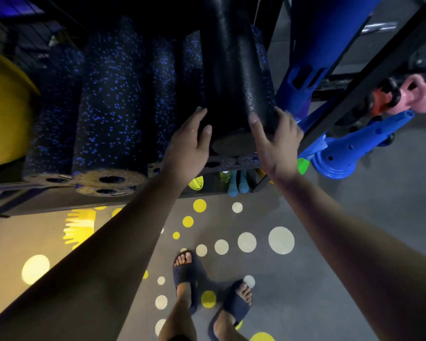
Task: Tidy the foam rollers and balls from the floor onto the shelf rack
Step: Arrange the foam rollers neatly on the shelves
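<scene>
Fingers [198, 114] astride black roller [231, 70] — lengthwise (into rack [354, 96])

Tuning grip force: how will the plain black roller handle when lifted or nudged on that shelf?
Likely light and stiff: the black roller looks straight, with left hand and right hand pressing only its near end. Probably rolls: it is round and sits over the curved speckled rollers. The matte foam looks grippy.
</scene>
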Available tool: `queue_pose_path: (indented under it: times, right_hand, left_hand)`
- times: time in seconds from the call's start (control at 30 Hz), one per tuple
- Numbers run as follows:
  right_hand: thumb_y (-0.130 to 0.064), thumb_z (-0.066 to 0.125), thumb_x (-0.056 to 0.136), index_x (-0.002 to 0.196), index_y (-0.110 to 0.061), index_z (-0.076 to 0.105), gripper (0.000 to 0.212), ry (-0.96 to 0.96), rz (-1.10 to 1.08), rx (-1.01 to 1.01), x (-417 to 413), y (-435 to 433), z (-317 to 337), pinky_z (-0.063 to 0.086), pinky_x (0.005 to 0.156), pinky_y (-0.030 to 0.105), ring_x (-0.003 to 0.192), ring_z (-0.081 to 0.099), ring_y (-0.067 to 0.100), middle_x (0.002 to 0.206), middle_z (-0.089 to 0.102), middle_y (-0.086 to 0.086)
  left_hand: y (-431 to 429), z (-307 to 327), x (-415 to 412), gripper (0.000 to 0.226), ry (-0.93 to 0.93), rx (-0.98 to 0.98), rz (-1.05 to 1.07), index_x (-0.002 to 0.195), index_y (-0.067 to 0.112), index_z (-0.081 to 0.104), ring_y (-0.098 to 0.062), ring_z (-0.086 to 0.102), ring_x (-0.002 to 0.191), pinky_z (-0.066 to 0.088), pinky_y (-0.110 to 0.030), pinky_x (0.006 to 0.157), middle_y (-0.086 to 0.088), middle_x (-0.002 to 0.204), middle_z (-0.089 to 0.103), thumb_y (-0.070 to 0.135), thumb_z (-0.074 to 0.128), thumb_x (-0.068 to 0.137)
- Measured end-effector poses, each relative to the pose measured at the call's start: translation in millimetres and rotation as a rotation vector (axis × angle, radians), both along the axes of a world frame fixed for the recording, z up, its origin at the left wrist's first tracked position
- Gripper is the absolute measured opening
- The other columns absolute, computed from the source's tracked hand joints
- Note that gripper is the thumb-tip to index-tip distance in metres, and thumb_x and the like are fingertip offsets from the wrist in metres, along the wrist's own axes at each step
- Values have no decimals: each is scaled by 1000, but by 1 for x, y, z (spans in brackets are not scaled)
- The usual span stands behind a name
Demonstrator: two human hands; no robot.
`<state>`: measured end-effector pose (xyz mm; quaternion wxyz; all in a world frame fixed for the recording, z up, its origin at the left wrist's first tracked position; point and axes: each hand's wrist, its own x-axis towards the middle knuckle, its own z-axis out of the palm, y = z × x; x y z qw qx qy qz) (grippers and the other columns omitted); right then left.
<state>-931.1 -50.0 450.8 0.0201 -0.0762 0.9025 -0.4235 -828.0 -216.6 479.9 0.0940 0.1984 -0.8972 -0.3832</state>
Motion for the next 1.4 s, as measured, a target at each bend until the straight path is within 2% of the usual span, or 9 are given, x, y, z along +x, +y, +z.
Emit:
queue_pose_path:
  times: [0.13, 0.3, 0.47, 0.57, 0.73, 0.87, 1.03, 1.2, 1.4]
  right_hand:
    - [-38, 57, 100, 120, -12, 67, 34, 469, 78, 62, 49, -29, 19, 34, 101, 44, 114, 50, 39, 124, 58, 16]
    - [-28, 55, 93, 104, -13, 69, 22, 398, 255, 49, 107, -88, 4, 36, 80, 42, 94, 50, 36, 105, 56, 16]
    - [-20, 52, 92, 104, -2, 66, 25, 47, 209, -47, 138, -117, -35, 40, 83, 38, 94, 54, 40, 107, 53, 22]
    - [-24, 48, 98, 107, 3, 61, 32, -316, 185, 75, 150, -129, -50, 35, 80, 39, 106, 56, 43, 113, 60, 28]
    - [-53, 34, 81, 96, -12, 63, 52, -658, 130, 110, 170, -149, -61, 48, 78, 35, 101, 66, 39, 103, 73, 19]
    - [-57, 42, 74, 89, -20, 61, 44, -757, 59, -6, 167, -166, -113, 57, 91, 56, 98, 71, 41, 103, 73, 17]
    - [-41, 54, 98, 90, -11, 69, 34, -740, -51, -120, 172, -212, -67, 56, 81, 39, 82, 74, 26, 81, 74, 5]
    - [-57, 60, 86, 89, -3, 68, 55, -817, -255, -391, 174, -235, -72, 58, 90, 58, 91, 74, 40, 94, 76, 22]
    - [-48, 54, 82, 73, -14, 64, 37, -730, -292, -391, 171, -225, -52, 59, 88, 56, 87, 73, 40, 86, 74, 19]
  left_hand:
    - [-45, 20, 55, 39, 211, -365, 67, 138, 8, 60, -23, 51, 137, 38, -29, 115, -8, 147, 56, 13, 54, 100]
    - [-110, 9, 131, 52, 80, -674, 309, 139, 14, 59, -42, 48, 129, 40, -52, 106, -16, 144, 53, 44, 62, 95]
    - [-136, -18, 160, 110, -142, -324, 251, 158, 26, 33, -42, 30, 147, 34, -57, 116, -17, 165, 22, 79, 64, 67]
    - [-152, -22, 161, 114, -163, -268, 100, 161, 38, 15, -36, 23, 153, 40, -55, 114, -14, 170, 7, 44, 86, 72]
    - [-171, -23, 159, 96, -11, -282, 166, 160, 40, 24, -27, 34, 149, 52, -45, 95, -9, 170, 17, 12, 75, 83]
    - [-202, -20, 148, 87, 98, -287, 192, 158, 37, 32, -30, 36, 149, 48, -45, 102, -10, 169, 20, 12, 71, 85]
    - [-239, -24, 138, 90, 100, -263, 128, 158, 41, 28, -37, 37, 148, 50, -56, 103, -6, 170, 17, 9, 72, 86]
    - [-252, -21, 138, 88, 138, -267, 109, 157, 38, 32, -35, 51, 137, 56, -51, 94, -5, 169, 23, 12, 74, 85]
    - [-231, 1, 112, 86, 232, -204, 130, 156, 38, 35, -27, 44, 144, 55, -46, 100, -3, 168, 26, 10, 73, 85]
